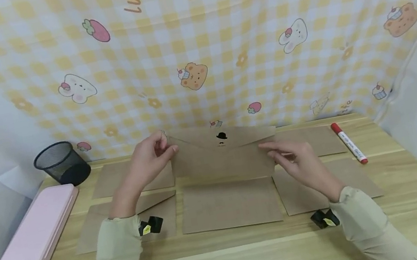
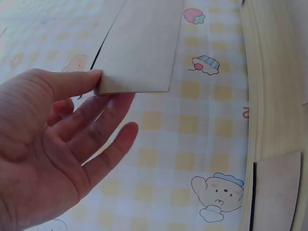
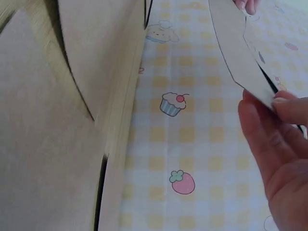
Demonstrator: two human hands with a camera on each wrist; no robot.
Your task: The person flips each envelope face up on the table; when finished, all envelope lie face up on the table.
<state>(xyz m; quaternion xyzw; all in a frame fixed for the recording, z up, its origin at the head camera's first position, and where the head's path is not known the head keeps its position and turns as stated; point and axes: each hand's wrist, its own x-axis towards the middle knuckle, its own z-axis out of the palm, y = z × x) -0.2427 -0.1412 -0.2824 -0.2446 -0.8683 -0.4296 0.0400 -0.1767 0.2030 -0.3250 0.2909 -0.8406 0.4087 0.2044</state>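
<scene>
A brown paper envelope [image 1: 219,165] is held up above the table's middle, a black hat and moustache printed on its flap. My left hand [image 1: 151,158] pinches its upper left corner between thumb and fingers. At its right edge, my right hand [image 1: 295,159] pinches it too. In the left wrist view, the thumb lies on one face of the envelope [image 2: 139,53] and fingers are behind. The right wrist view shows thumb and fingers on either side of the envelope's edge [image 3: 236,53]. Just below lies another envelope [image 1: 229,205], flat on the table.
Several more envelopes lie around it, among them a front left envelope [image 1: 84,235] and a back right envelope [image 1: 319,140]. A pink case [image 1: 35,230] and black mesh cup [image 1: 61,163] stand left. A red-capped marker [image 1: 349,143] lies right. Behind hangs a checked cloth [image 1: 183,32].
</scene>
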